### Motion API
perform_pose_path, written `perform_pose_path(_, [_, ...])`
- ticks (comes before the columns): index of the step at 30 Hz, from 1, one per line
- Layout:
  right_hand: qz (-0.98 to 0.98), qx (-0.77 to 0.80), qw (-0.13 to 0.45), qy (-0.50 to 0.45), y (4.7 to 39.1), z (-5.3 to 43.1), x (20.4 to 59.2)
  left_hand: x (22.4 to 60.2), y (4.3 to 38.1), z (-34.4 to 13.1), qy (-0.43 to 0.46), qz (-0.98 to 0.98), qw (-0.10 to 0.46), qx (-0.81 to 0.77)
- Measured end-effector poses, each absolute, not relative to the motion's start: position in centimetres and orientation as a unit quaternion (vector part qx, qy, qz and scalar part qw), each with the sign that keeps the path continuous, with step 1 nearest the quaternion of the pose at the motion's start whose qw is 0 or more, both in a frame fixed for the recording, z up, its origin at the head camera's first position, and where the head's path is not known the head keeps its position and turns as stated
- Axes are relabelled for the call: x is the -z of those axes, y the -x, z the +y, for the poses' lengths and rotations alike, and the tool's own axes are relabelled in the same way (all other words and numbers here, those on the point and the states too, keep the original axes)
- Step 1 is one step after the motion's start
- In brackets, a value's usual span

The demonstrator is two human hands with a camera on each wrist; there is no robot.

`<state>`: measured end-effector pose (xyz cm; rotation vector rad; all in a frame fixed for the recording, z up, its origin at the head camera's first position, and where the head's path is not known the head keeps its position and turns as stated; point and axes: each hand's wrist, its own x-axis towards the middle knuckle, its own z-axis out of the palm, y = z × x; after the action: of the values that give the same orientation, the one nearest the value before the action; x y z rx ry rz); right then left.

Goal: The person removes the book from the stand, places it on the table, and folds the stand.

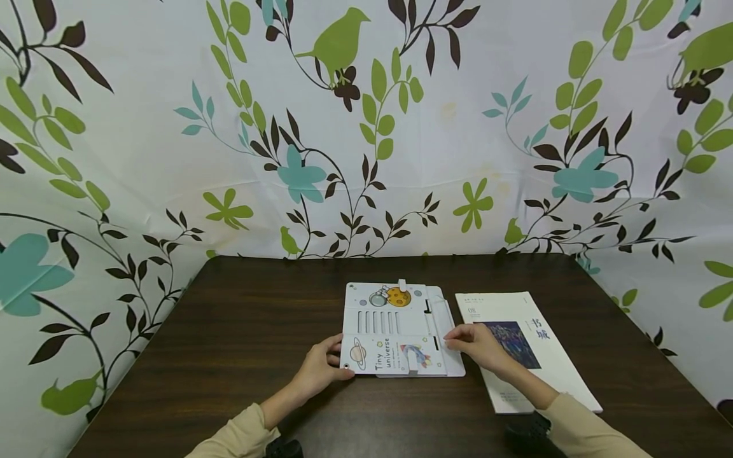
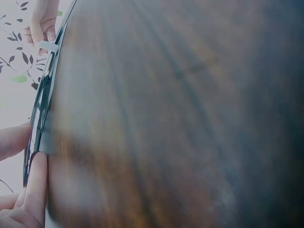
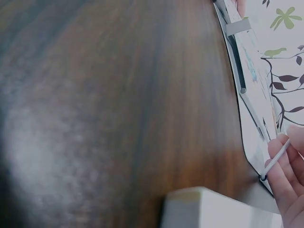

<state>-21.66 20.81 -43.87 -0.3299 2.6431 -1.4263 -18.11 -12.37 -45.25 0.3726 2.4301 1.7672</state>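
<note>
A white folding book stand [image 1: 408,326] lies flat on the dark table, printed with a planet, a rocket and the words "Tiny universe". My left hand [image 1: 318,364] grips its left edge; in the left wrist view the thumb and a finger [image 2: 37,183] lie on opposite faces of the stand. At the stand's right side is my right hand [image 1: 483,346]. Seen from the right wrist, its fingers pinch a thin white rod [image 3: 276,159] joined to the stand's end. Small page clips [image 1: 412,362] sit on the near and far edges.
A cream-coloured book [image 1: 550,375] with a dark blue picture on its cover lies to the right, partly under my right forearm. The dark wooden table [image 1: 246,324] ends at the back against a cloth [image 1: 401,210] printed with leaves and birds.
</note>
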Motion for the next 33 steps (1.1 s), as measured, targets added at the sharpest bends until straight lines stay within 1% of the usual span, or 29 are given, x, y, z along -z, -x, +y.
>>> perform_pose_path(17, [0.899, 0.411, 0.067, 0.134, 22.2, 20.3, 43.3, 45.3, 18.2, -12.4, -0.123, 0.8, 0.059, -0.584])
perform_pose_path(26, [0.899, 0.4, 0.097, 0.151, 22.7, 19.9, 42.9, 45.2, 18.1, -12.3, -0.12, 0.802, 0.059, -0.582])
perform_pose_path(33, [0.901, 0.394, 0.116, 0.138, 23.0, 19.5, 42.4, 45.3, 18.1, -12.3, -0.118, 0.81, 0.052, -0.572])
